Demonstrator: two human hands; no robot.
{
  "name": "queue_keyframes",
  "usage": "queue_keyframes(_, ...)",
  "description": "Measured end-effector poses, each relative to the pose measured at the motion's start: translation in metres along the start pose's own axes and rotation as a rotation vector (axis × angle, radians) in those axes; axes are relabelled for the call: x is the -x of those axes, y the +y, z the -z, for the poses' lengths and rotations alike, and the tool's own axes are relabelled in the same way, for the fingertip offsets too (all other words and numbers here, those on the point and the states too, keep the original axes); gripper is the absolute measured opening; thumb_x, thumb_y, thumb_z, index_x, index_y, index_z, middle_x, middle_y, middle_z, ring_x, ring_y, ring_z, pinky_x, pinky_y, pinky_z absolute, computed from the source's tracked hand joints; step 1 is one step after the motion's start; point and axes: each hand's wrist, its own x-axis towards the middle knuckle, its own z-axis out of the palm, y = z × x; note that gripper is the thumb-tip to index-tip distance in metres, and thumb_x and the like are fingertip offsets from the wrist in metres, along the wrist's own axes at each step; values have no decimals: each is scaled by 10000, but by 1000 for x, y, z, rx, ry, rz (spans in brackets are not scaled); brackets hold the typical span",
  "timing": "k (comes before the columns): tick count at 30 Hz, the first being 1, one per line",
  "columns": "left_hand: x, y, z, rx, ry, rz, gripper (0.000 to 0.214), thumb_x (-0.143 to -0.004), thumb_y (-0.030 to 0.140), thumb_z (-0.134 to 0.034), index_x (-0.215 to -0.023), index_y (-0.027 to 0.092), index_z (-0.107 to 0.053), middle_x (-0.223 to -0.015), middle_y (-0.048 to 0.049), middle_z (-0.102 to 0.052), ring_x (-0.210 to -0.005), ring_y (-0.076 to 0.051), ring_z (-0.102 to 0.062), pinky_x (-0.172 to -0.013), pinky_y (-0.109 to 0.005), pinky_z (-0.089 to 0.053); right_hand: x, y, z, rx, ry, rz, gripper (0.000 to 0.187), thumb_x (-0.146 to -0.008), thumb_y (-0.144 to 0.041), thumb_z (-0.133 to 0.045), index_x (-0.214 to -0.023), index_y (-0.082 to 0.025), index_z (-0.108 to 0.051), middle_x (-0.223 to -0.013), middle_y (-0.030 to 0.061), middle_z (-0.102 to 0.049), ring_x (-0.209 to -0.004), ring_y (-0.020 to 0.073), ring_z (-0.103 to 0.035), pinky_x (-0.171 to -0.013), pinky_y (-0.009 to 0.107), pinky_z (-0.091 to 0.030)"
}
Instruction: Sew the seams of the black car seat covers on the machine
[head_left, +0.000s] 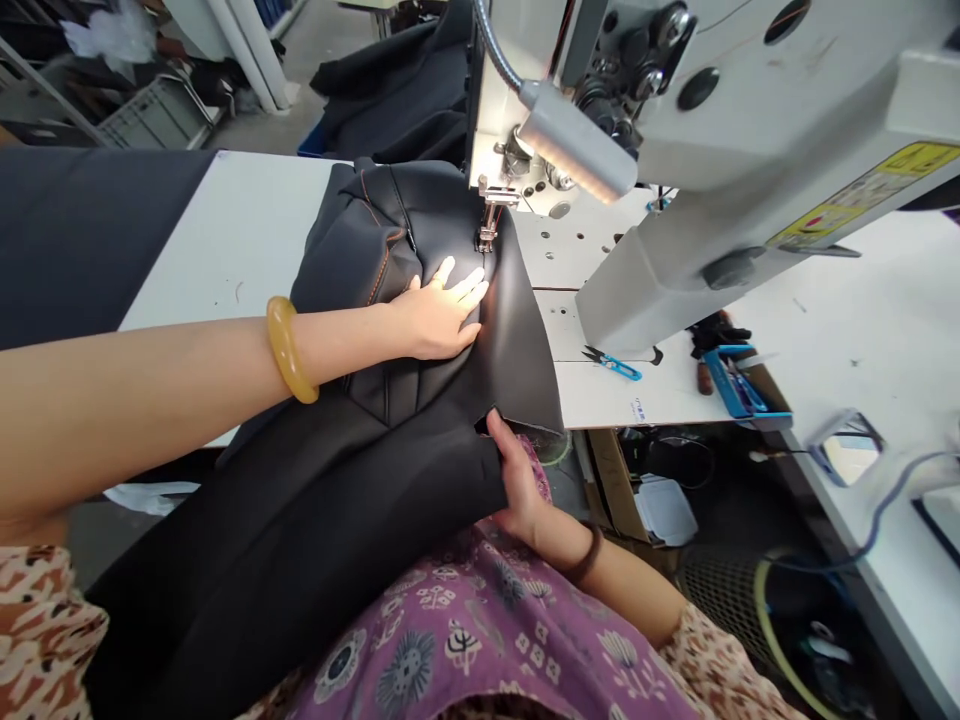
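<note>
Black leather-like material [322, 520] with orange stitching drapes from the sewing machine's bed down over my lap. My left hand [442, 315] lies flat on it with fingers spread, just in front of the presser foot [487, 235]. The foot stands on the material beside a seam, and the machine lamp lights this spot. Lower down, my right hand [517, 470] grips the near edge of the material, thumb on top and the other fingers hidden beneath it.
Blue thread snips [615, 365] lie on the white table right of the machine arm [675, 260]. Farther right are a blue box [746, 385] of tools and a mesh bin [720, 590] below. More dark material [405, 90] is heaped behind the table.
</note>
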Motion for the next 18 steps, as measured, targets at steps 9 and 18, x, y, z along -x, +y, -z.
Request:
queue_keyframes(9,-1,-22,-21,9,40,72,670,-922,539,-270,-1527,332,-71,-1621,25,46,-1427,-500,69,-1046,-756,-201,13,3,82,79,389,-108,584,-712,-520,-582,-324,-202,-282,-249,-46,-251,-263,27,-193,-327,172,-164)
queue_keyframes(18,0,-9,-9,-134,149,-38,593,-956,381,-255,-1496,138,-270,-1583,-139,-204,-1454,-383,-138,-1087,-726,-145,34,-18,21,-124,-266,-145,410,-659,-551,-735,-791,-199,-569,-384,-105,-459,-290,24,-231,-332,143,-167)
